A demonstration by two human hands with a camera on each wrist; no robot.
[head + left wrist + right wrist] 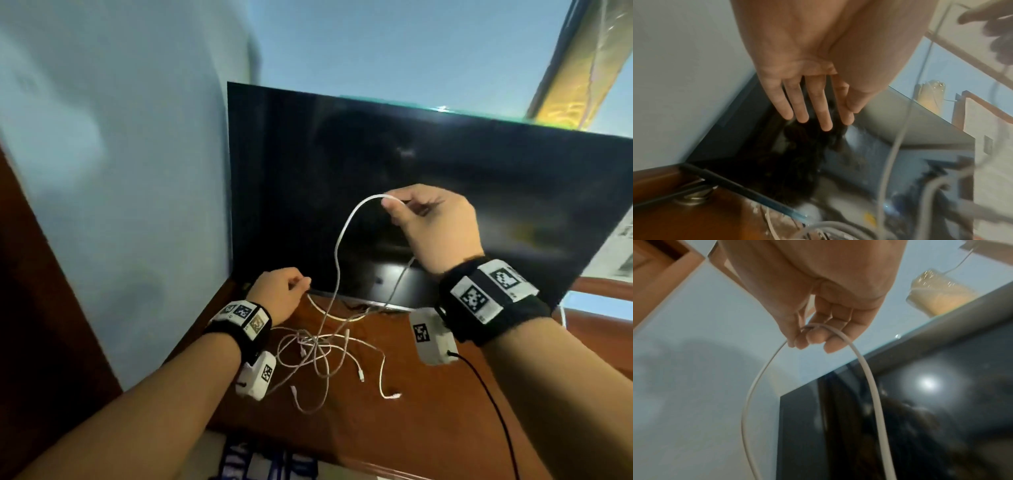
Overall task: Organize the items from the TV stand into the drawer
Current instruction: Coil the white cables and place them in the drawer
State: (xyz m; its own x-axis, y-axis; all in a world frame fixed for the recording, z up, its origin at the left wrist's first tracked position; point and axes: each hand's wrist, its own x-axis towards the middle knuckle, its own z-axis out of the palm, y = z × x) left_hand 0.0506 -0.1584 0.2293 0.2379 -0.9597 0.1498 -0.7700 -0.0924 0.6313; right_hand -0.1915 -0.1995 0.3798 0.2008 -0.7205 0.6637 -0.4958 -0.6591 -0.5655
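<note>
White cable [337, 246]: one loop lifted off the tangle [318, 353] lying near the TV stand's [428, 411] back-left corner, before the TV [428, 164]. Right hand [435, 222] pinches the loop's top, raised, probably to pull it free. Left hand [279, 294]: curled in head view, fingers straight in wrist view; grip undetermined.

This looks like a room in a home. A flat black television [428, 192] stands on a polished reddish-brown wooden TV stand [428, 411] pushed into a corner of pale blue painted walls [120, 171]. White charging cables [318, 353] lie tangled on the stand's top, household clutter.
</note>
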